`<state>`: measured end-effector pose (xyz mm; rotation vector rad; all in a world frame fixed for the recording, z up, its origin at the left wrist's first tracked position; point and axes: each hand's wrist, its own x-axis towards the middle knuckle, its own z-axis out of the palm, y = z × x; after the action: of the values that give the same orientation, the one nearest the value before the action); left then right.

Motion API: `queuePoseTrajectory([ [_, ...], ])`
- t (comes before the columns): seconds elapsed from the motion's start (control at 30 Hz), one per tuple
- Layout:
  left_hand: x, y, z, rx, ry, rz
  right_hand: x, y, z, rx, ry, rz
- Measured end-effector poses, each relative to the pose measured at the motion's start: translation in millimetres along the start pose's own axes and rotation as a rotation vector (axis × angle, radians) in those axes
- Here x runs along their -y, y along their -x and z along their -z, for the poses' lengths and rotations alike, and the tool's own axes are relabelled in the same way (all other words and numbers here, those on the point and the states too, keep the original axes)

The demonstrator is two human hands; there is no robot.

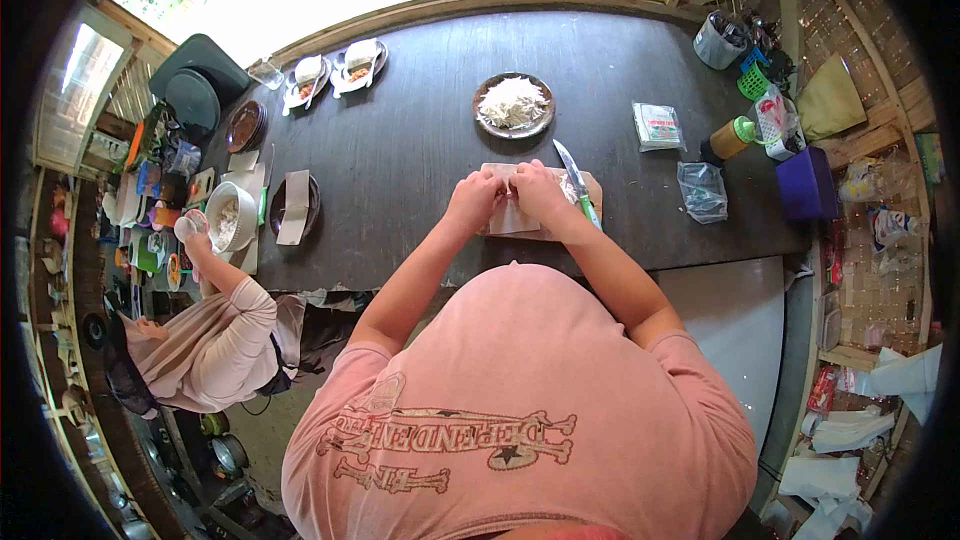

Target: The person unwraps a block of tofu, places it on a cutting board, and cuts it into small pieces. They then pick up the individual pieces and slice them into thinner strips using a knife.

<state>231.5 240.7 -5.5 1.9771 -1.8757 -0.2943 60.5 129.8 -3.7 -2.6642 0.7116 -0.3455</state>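
Both busy now: my left hand (472,202) and right hand (540,195) meet, fingers pinched shut on the pale wrapper (511,220), on the cutting board (594,183) at the desk's (400,140) near edge, knife (573,175) just right

My left hand (472,202) and right hand (540,192) are side by side on a pale thin wrapper sheet (512,221) on the small wooden cutting board (592,183), with a green-handled steel knife (577,183) lying just to the right.

Knife (577,183) flanks board (596,183) right — tabletop (400,150) left free.
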Motion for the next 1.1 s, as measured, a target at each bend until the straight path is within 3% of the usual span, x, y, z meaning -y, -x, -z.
queuePoseTrajectory([
  [0.17,2,4,-2,-0.035,-0.010,-0.049,-2,3,3,-0.048,-0.029,0.142],
  [0.4,3,10,4,-0.074,0.030,-0.135,-13,15,-2,-0.040,0.084,0.117],
  [0.5,4,12,4,-0.080,0.019,-0.156,-11,20,0,-0.096,0.061,0.129],
  [0.8,9,19,1,-0.093,0.043,-0.201,-18,22,-6,0.031,-0.088,0.078],
  [0.97,16,25,2,-0.106,0.044,-0.289,-19,34,5,-0.074,-0.052,0.344],
  [1.1,21,28,13,-0.070,-0.002,-0.308,-20,38,9,-0.064,0.013,0.406],
])
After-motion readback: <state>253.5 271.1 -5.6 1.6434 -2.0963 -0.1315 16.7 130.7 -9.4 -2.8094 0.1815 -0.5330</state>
